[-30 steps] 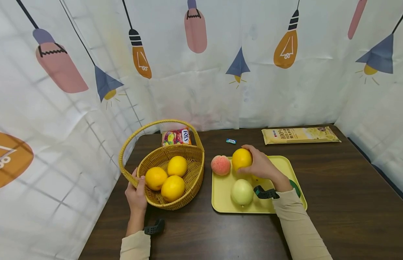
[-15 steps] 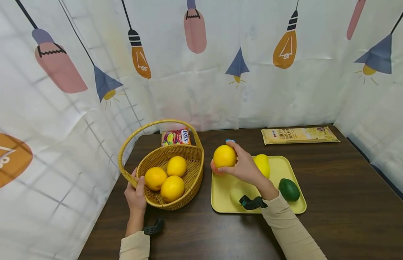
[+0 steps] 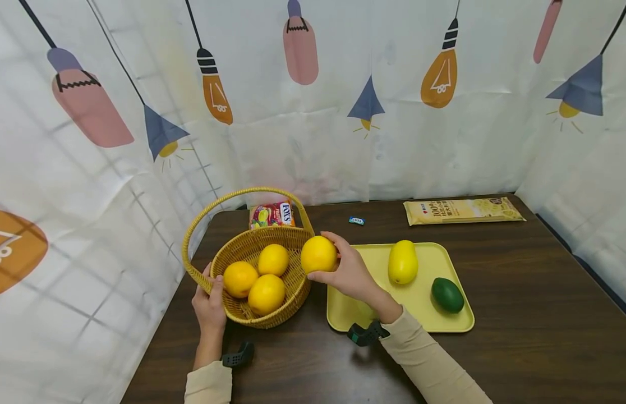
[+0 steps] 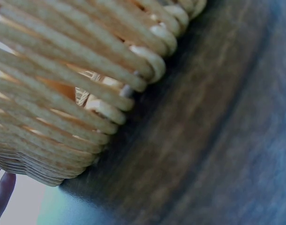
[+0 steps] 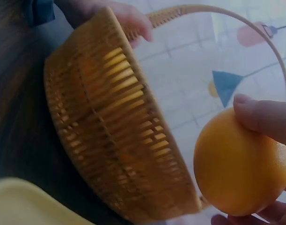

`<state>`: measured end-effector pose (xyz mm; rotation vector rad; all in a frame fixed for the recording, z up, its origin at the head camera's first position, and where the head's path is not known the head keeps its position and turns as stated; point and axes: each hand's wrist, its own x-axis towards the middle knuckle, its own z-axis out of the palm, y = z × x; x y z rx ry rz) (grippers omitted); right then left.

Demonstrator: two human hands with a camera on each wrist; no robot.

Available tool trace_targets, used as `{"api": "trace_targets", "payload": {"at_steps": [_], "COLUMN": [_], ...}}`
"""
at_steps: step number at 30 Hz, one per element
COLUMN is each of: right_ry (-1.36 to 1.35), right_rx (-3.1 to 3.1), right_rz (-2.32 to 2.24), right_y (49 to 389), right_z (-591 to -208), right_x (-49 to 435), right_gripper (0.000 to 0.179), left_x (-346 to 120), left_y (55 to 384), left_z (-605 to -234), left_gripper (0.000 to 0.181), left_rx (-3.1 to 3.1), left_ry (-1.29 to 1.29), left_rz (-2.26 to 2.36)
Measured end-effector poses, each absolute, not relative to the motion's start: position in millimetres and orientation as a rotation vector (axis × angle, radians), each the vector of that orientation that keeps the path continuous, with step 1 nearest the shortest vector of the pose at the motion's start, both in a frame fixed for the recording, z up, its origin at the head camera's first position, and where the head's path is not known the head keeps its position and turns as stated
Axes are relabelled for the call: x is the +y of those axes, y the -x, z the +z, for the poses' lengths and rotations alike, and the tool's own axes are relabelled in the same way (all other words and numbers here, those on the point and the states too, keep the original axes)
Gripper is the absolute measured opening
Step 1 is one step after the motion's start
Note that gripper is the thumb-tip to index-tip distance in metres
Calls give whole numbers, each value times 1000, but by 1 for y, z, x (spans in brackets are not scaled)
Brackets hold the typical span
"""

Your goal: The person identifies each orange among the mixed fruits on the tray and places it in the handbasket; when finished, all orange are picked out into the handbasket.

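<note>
My left hand (image 3: 210, 306) grips the left rim of a yellow wicker basket (image 3: 303, 294) at the foot of its handle. Three oranges (image 3: 266, 294) lie inside. My right hand (image 3: 354, 275) holds another orange (image 3: 318, 255) between thumb and fingers, over the basket's right rim. In the right wrist view this orange (image 5: 241, 164) is apart from the woven side. Behind the right hand, the peach is almost wholly hidden and the pale green fruit cannot be seen. The left wrist view shows the basket's weave (image 4: 63, 84) close up, with a fingertip (image 4: 3, 192) at the lower left.
A yellow tray (image 3: 338, 314) right of the basket bears a yellow oblong fruit (image 3: 403, 262) and a dark green avocado-shaped fruit (image 3: 447, 295). Behind are a candy bag (image 3: 271, 215), a small wrapped candy (image 3: 356, 220) and a long cream packet (image 3: 464, 211). A printed curtain (image 3: 313, 140) encloses the table.
The right hand has lifted the orange off the tray and carried it left, past the peach, to the basket's rim. The left hand keeps its grip on the basket.
</note>
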<state>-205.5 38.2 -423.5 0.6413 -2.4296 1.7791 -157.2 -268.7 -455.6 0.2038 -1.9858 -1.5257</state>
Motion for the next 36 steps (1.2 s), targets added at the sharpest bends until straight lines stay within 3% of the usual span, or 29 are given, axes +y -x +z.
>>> {"api": "trace_targets", "payload": {"at_steps": [11,28,36], "right_ry": [-648,-646,-652], "right_rx": [-2455,-2617,-2650], "right_rz": [1793,1508,1421], "right_y": [207,215,215], "right_z": [-426,-434,-436], "right_x": [8,-23,-31], "right_gripper": [88,89,80], "left_x": [-283,-281,-282], "left_y": [172,170,171], "left_z": [-482,-483,-483], "left_gripper": [44,43,43], "left_rx": [-1999,-1992,-1995], "left_ry": [-232,-275,-289], "left_rz": [-1497,-1471,-1468]}}
